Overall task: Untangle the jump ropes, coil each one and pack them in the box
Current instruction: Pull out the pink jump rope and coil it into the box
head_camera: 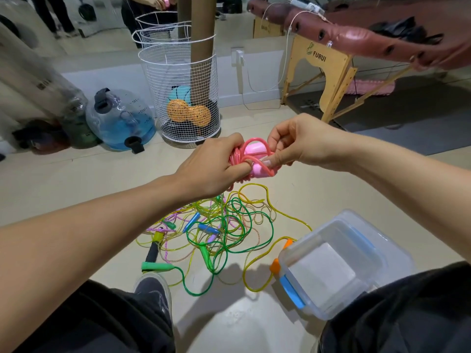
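Head view, starting at the far left: clear plastic water jugs (119, 121), one tinted blue, lie on the floor by the wall, and just right of them stands a white wire basket (183, 98) around a brown cardboard tube (197, 47), with an orange peanut-shaped ball (188, 113) inside. In front of this, raised above the floor, the left hand (211, 166) grips a coiled pink jump rope (251, 159), its fingers curled round the bundle of loops on the left side. The rope's two pale pink handles (254, 149) sit in the middle of the coil, between the two hands. The right hand (293, 143) pinches a strand of the same rope, thumb and fingers closed on it at the coil's right edge. Below the hands, on the beige floor (76, 179), lies a tangled heap of jump ropes (216, 233) in green, yellow, purple and speckled cords, with green, blue, black and orange handles mixed in. A dark shoe (153, 289) rests just beside the heap's near edge. To the right of the heap sits a clear plastic box (344, 263) with blue latches, open, touching an orange handle at its left corner. Far right, behind, stands a wooden-legged folding table (328, 72) with maroon padding.
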